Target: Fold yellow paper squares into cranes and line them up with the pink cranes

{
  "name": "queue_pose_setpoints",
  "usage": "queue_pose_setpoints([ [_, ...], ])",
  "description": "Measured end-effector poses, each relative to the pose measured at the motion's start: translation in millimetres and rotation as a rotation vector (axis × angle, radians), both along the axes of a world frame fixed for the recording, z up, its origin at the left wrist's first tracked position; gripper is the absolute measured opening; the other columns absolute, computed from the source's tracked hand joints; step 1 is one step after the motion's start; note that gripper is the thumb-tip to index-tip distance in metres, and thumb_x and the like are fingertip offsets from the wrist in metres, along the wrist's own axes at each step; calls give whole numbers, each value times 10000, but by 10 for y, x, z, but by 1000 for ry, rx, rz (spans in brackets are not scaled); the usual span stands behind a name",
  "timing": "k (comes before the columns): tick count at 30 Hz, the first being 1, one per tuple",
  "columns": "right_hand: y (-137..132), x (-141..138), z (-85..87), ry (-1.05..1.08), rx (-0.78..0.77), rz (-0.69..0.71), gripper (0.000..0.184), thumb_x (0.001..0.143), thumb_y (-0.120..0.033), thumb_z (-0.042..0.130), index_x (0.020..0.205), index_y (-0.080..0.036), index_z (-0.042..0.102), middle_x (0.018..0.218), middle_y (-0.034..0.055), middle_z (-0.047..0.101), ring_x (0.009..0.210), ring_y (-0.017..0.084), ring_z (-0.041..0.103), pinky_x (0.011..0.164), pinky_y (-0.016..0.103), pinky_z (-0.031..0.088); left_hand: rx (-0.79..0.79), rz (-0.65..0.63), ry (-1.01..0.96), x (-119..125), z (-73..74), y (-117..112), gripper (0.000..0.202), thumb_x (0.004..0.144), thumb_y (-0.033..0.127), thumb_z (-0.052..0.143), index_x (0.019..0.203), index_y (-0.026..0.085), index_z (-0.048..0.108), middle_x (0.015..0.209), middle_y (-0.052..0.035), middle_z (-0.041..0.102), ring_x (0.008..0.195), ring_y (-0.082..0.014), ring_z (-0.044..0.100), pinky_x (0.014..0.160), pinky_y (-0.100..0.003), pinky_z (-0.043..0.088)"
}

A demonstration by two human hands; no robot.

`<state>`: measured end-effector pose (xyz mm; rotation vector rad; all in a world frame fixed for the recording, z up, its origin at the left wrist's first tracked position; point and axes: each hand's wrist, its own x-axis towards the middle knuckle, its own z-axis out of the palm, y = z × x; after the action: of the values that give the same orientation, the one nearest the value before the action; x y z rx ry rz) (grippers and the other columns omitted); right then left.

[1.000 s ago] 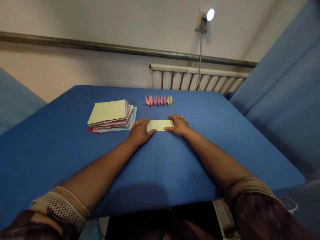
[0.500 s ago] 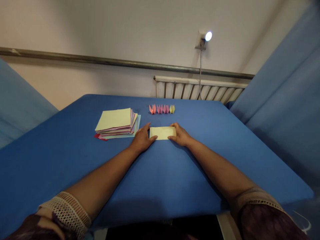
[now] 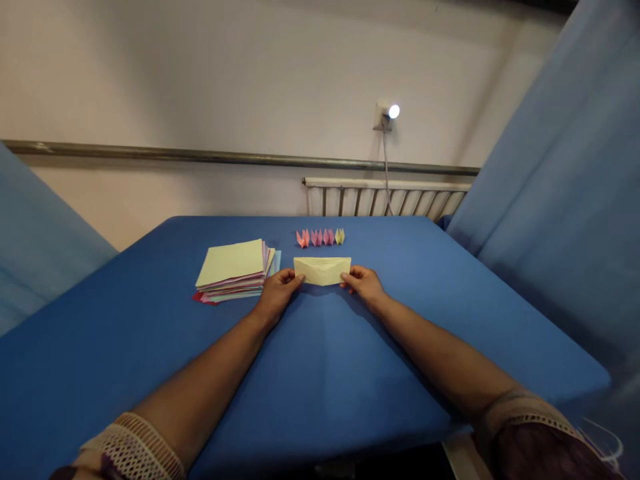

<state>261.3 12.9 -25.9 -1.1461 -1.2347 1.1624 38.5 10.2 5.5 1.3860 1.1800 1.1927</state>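
Observation:
A pale yellow folded paper [image 3: 323,270] is held up a little above the blue table [image 3: 320,373], its long edge level. My left hand [image 3: 277,295] pinches its left end and my right hand [image 3: 365,285] pinches its right end. Both hands are closed on the paper's corners. To the left of my left hand lies a stack of coloured square papers [image 3: 235,268] with a pale yellow sheet on top. Behind the held paper stands a short row of small folded paper pieces [image 3: 320,237], pink and red with one yellow at the right end.
A white radiator [image 3: 385,198] and a metal rail [image 3: 200,156] run along the wall behind the table. A small lit lamp [image 3: 390,113] is fixed on the wall. Blue fabric panels [image 3: 555,200] stand at both sides.
The folded yellow paper lay flat under my fingers; now both hands have lifted it by its ends off the table. The camera has tilted upward.

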Motion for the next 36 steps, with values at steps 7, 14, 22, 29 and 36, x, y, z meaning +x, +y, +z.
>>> queue_pose_setpoints([
  [7,-160,-103,88,111,-20,-18,364,611,-479,756,767,-162,672,705,7,665,606,112,519,568,244,356,-33,-15,-85,76,34,-100,475,560,545,825,746,146,644,672,11,649,609,-119,549,607,-233,405],
  [14,-179,-125,66,204,-44,14,398,591,-458,796,826,-155,691,757,26,689,606,112,519,554,243,365,-59,-56,-91,133,42,-152,492,551,529,837,804,143,667,786,-23,705,700,-157,610,681,-268,456],
  [22,-236,-190,44,257,-98,187,345,558,-352,822,806,-179,655,751,-3,670,674,131,589,606,249,444,-93,-101,-4,231,36,-245,377,609,456,820,705,137,644,628,29,612,567,-102,501,552,-224,379],
  [29,-273,-221,6,198,-59,262,252,614,-265,774,828,-173,677,702,-25,647,593,97,530,586,242,419,-101,-180,-47,283,46,-311,527,589,447,844,990,135,705,895,-48,732,766,-176,634,744,-303,504],
  [36,-360,-288,41,318,-31,239,401,583,-246,819,961,-204,694,879,7,719,777,153,643,814,337,497,-95,-168,-105,334,27,-354,596,593,446,849,1070,135,674,1053,-89,734,937,-241,668,894,-402,518],
])
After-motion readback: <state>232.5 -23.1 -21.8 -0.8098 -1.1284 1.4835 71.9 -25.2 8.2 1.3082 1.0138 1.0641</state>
